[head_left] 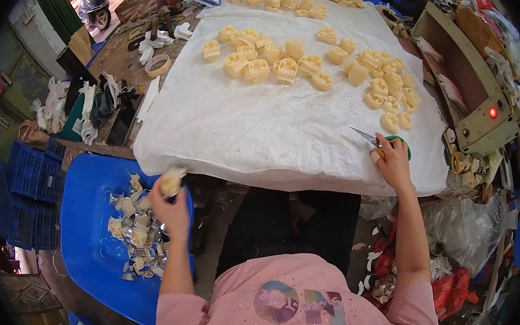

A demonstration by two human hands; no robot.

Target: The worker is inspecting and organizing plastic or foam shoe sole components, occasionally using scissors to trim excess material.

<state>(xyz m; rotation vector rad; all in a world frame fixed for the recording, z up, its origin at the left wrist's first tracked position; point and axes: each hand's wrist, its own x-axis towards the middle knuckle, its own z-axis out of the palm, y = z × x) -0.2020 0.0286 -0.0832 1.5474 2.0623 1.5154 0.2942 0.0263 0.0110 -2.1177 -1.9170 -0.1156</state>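
Pinched in my left hand (170,209) is a cream moulded piece (171,182), over the blue tub (87,239) of scraps; my right hand (392,158) grips what look like green-handled scissors (377,142) on the white sheet (257,125).

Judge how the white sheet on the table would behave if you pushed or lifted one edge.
The white sheet looks floppy: its near edge droops over the table. A push would probably wrinkle it. Lifting it would likely shift the many yellow pieces lying on it.
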